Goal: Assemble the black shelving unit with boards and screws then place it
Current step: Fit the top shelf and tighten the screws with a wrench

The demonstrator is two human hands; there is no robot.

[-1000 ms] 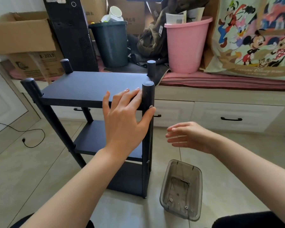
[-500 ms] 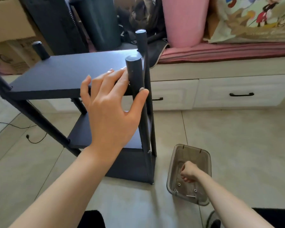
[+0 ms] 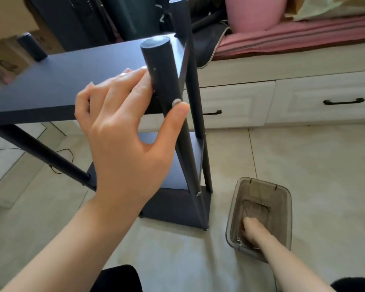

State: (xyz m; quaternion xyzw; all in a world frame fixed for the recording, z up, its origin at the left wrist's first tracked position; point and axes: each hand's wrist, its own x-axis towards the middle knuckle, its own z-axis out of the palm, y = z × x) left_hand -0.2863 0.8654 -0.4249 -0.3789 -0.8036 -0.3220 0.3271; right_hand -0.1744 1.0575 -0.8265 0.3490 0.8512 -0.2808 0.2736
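Assembly looks far along, judging by how the black shelving unit (image 3: 105, 85) stands on the pale tiled floor (image 3: 303, 165): its top board (image 3: 72, 76) is seated between round posts, a middle board (image 3: 183, 163) and a bottom board (image 3: 177, 204) sit below it, and all three appear joined to the near right post (image 3: 167, 85). A silver screw head (image 3: 176, 102) shows in that post at the level of the top board, and a second one (image 3: 198, 193) shows low down at the bottom board, so at least these joints are already fastened. The left hand (image 3: 122, 131) steadies the unit at its near right corner, fingers laid fairly straight along the top board's edge and the thumb pressing against the post just beside the upper screw head; nothing is pinched in it. The right hand (image 3: 251, 230) reaches down into a translucent grey plastic bin (image 3: 282, 207) on the floor to the right of the unit, where a small screw (image 3: 238, 239) lies near the bin's near left corner; whether its fingers hold anything I cannot tell, since they are curled out of sight. My reading is that one or more remaining joints need screws, which the hidden left posts may account for, and that placing the finished unit is yet to come. Behind it stand white drawers (image 3: 303, 98) and a pink bucket (image 3: 255, 11).
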